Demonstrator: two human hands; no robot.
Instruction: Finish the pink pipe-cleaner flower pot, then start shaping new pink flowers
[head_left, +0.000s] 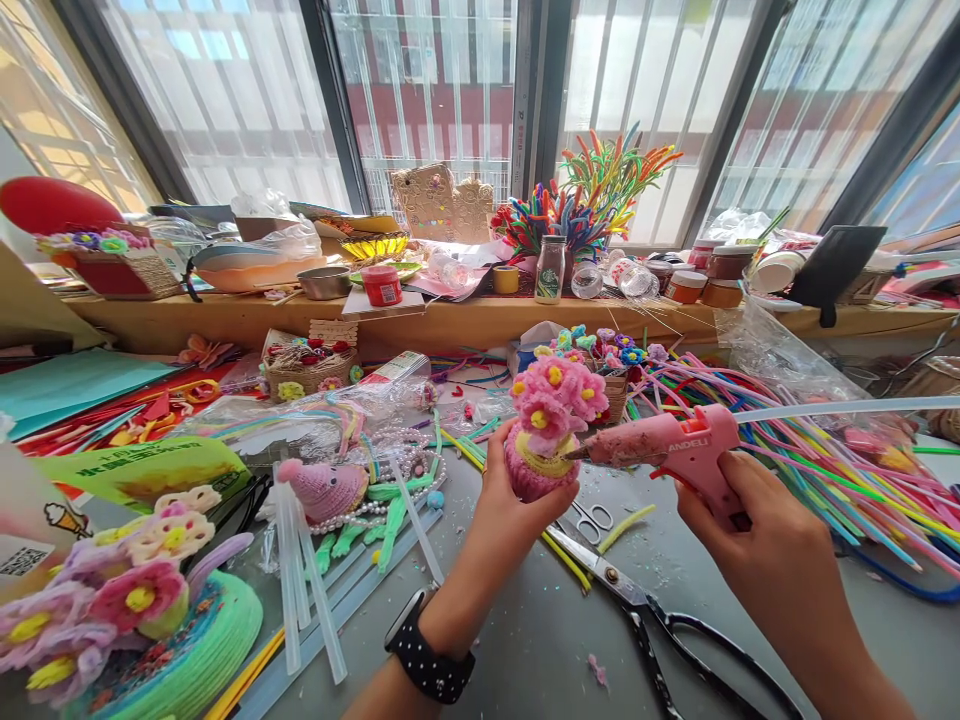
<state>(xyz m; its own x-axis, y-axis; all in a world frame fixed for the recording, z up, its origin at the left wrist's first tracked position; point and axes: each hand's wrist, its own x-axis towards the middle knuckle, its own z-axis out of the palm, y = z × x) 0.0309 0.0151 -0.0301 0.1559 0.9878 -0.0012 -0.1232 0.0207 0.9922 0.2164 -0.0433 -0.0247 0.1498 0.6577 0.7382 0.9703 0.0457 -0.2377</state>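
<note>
My left hand [516, 478] is wrapped round a small pink pot of pipe-cleaner flowers [559, 400], pink blooms with yellow centres above a yellow band. It is held upright over the table. In my right hand [757, 520] is a pink hot glue gun [667, 448], a clear glue stick [847, 407] running out of its back. The gun's nozzle points left and meets, or nearly meets, the yellow band; I cannot tell which. Beneath the hands lie large black-handled scissors [637, 590] and a smaller pair of scissors [592, 522].
Loose glue sticks [289, 580] and a pink knitted cone [326, 490] lie to the left. A green base with fuzzy flowers [187, 640] stands front left. Bundled pipe cleaners [795, 470] spread across the right. Along the ledge [450, 325] stand a glass bottle [550, 270] and several jars.
</note>
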